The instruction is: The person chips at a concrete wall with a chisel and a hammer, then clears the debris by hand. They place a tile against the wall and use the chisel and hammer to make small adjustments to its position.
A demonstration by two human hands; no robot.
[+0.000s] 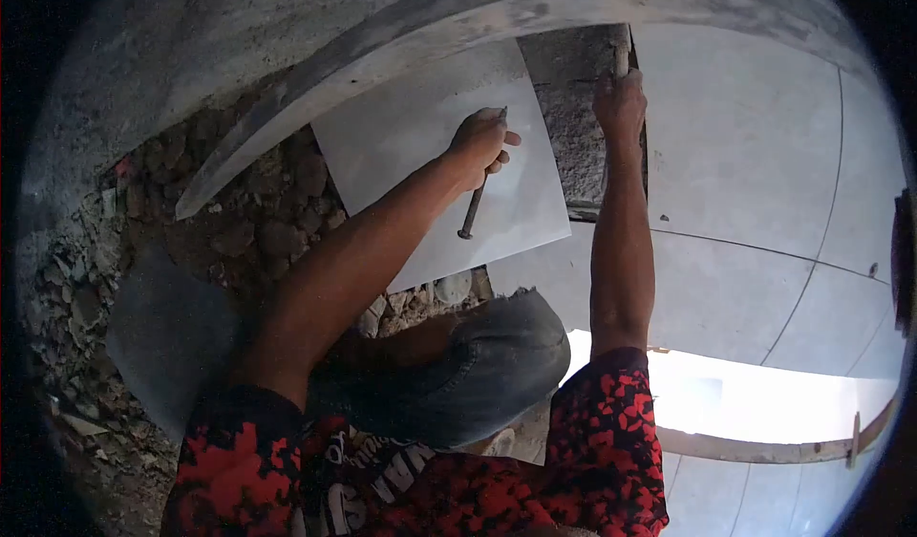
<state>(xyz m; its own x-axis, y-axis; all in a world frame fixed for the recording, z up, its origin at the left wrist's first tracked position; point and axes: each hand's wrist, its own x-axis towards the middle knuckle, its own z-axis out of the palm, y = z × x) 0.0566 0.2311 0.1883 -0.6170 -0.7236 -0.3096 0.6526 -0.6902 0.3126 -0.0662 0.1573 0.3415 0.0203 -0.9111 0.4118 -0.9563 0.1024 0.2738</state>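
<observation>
My left hand [483, 145] is closed around a large nail [474, 210], whose head points down toward me and whose tip shows above the fingers. Under that hand a loose light-grey tile [411, 145] lies at an angle. My right hand [621, 109] reaches forward with its fingers wrapped round a pale stick-like piece [621, 50], only partly visible, at the gap's upper right edge. Rough grey mortar [575, 136] shows in the gap between the loose tile and the laid tiles [735, 145].
A long curved board [535, 7] crosses the top, beside a rough concrete wall [220, 35]. Broken rubble [258, 212] covers the left side. My bent knee [516, 346] is just below the loose tile. Bright light falls on the floor at the lower right.
</observation>
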